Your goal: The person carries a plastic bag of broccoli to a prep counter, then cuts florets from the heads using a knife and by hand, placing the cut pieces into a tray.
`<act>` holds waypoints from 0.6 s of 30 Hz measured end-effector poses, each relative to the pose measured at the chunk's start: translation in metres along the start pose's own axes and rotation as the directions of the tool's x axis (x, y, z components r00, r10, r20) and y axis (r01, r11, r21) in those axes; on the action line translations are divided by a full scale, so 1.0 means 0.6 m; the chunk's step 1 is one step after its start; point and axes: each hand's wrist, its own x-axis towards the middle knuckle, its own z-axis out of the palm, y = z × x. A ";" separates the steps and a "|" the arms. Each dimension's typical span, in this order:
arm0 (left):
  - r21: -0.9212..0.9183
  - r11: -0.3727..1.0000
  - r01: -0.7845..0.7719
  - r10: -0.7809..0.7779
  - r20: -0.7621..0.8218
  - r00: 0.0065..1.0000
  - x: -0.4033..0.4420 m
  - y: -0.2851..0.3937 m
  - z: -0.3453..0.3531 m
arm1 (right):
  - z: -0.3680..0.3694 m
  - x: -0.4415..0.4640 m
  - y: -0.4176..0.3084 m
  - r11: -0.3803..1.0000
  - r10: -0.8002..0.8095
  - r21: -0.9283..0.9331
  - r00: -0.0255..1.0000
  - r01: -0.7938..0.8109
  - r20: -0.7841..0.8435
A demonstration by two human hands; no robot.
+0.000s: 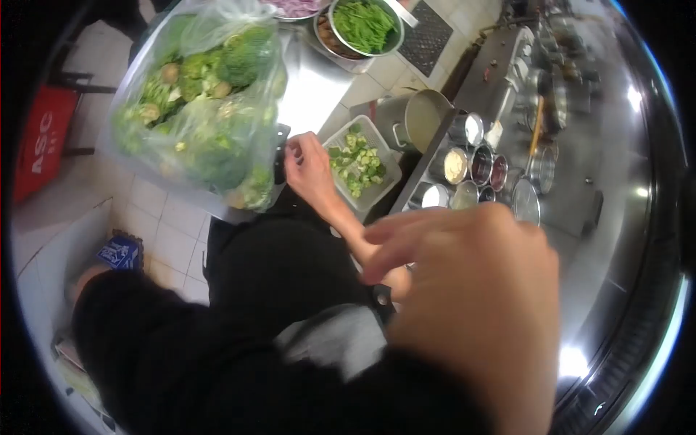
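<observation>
My left hand (475,283) is very large and blurred near the camera. Its bent fingers point left, slightly apart, with nothing visible between them. Farther off, my right hand (308,167) has its fingers curled at a dark object (280,152) on the metal table's edge; what they hold is unclear. Just left of it, a clear plastic bag (196,109) full of broccoli (243,65) lies on the table. To its right is a white plastic basket (395,174) containing cut green pieces (355,159).
Bowls of green vegetables (364,27) and purple pieces (293,6) stand at the top. A large pot (424,119), seasoning containers (455,165) and a steel counter (573,188) are right. A red seat (47,138) and a blue box (122,251) are left.
</observation>
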 end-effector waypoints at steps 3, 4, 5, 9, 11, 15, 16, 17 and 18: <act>0.052 0.998 0.046 -0.046 -0.009 0.999 -0.017 0.016 0.000 | 0.014 -0.011 0.021 0.996 -0.014 -0.088 0.992 0.025 0.122; 0.065 0.996 0.060 -0.059 -0.011 0.998 -0.023 0.020 -0.002 | 0.016 -0.013 0.027 0.989 -0.034 -0.138 0.989 0.054 0.145; 0.073 0.995 0.073 -0.072 -0.012 0.997 -0.027 0.024 -0.008 | 0.017 -0.016 0.035 0.980 -0.038 -0.185 0.981 0.073 0.189; 0.111 0.988 0.107 -0.107 -0.007 0.994 -0.048 0.023 -0.029 | 0.022 -0.032 0.032 0.959 0.188 -0.258 0.948 -0.120 0.258; 0.147 0.980 0.132 -0.132 -0.013 0.991 -0.070 0.019 -0.052 | 0.035 -0.027 0.038 0.966 0.171 -0.228 0.962 -0.122 0.213; 0.246 0.874 0.418 -0.383 -0.178 0.906 -0.171 -0.012 -0.110 | 0.075 -0.010 -0.015 0.906 0.331 -0.279 0.944 -0.317 0.003; 0.244 0.778 0.579 -0.513 -0.285 0.809 -0.213 -0.029 -0.117 | 0.058 -0.002 -0.009 0.931 0.278 -0.260 0.959 -0.255 0.056; 0.217 0.632 0.744 -0.648 -0.379 0.661 -0.263 -0.057 -0.110 | 0.042 0.006 -0.003 0.953 0.224 -0.235 0.969 -0.193 0.109; 0.117 0.510 0.852 -0.565 -0.702 0.434 -0.331 -0.090 -0.070 | 0.062 0.002 0.035 0.952 0.179 -0.263 0.982 -0.156 0.067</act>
